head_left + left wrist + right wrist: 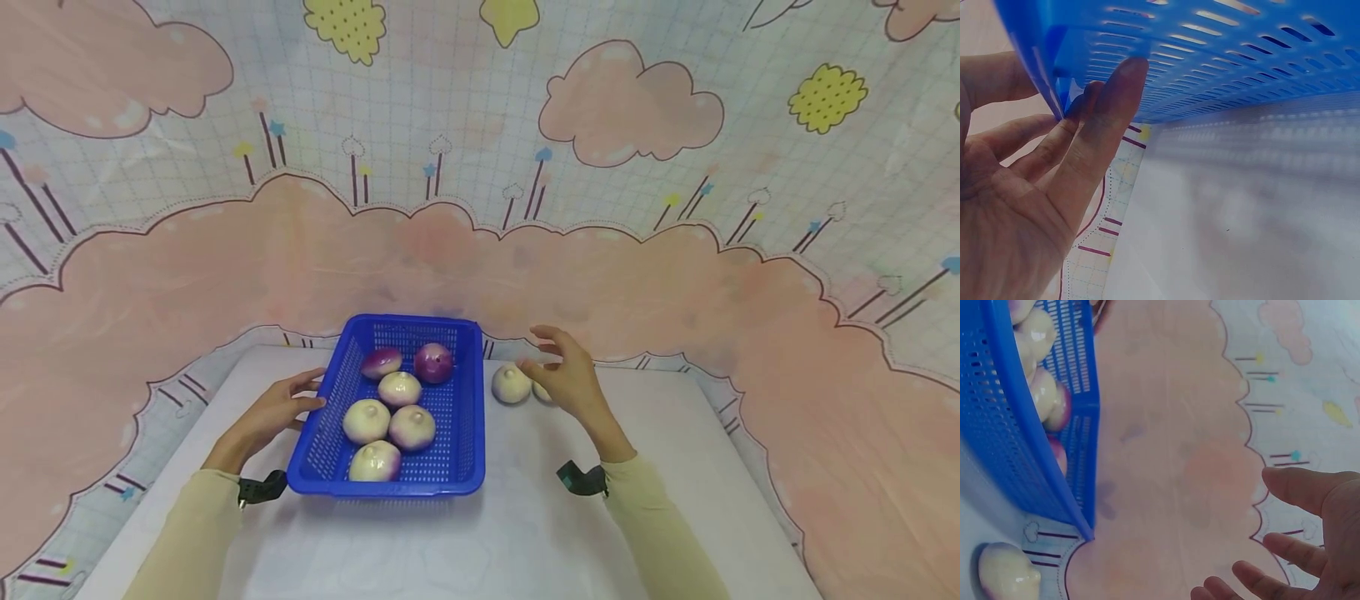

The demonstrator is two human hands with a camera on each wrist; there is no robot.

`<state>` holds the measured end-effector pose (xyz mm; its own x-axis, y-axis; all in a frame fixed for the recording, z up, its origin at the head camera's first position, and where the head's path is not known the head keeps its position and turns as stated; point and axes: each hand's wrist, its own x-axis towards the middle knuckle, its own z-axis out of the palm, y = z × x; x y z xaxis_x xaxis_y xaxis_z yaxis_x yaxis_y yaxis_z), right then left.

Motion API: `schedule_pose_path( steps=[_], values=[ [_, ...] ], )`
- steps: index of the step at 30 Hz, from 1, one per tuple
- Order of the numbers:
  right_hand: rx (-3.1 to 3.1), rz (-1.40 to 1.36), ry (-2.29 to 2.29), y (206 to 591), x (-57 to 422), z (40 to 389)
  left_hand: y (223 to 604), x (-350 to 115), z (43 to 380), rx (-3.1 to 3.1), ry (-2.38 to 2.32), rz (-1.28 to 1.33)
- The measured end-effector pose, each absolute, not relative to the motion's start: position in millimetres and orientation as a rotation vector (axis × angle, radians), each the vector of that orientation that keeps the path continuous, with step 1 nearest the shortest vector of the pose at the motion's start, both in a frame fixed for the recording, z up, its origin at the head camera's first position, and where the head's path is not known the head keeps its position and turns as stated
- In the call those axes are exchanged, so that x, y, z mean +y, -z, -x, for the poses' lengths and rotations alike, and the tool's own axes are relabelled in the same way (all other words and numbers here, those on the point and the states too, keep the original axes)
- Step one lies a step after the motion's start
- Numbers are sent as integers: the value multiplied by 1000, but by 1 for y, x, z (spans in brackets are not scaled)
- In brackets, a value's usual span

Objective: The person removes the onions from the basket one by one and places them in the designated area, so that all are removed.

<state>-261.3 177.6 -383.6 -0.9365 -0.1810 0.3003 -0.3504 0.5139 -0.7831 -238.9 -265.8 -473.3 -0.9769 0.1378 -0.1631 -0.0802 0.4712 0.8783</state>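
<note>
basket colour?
Plain deep blue basket, rim and slotted walls alike; head view shows it best.

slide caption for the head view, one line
Left hand at a blue basket of six onions; right hand near two more onions on the white table.

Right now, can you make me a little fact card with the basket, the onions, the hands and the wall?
Basket: blue basket with slotted sides
Onions inside: six onions, four mostly pale, two mostly purple
Onions outside: two, on the white table to the basket's right; one pale onion and another onion partly hidden by a hand
Left hand: at the basket's left side
Right hand: holds nothing, fingers apart, near the outside onions
Backdrop: pink clouds, yellow shapes
</note>
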Motion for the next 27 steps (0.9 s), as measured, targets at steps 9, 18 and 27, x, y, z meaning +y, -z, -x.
schedule_pose_path(
  steps=[9,18,27],
  values=[
    [-2569,-479,-1401,388,167,259,474,-266,238,2510,-1518,-47],
    [-2579,-491,-1432,393,150,255,473,-265,238,2512,-1519,-45],
    [-2598,-550,-1474,400,126,251,473,-266,238,2514,-1516,-46]
  ],
)
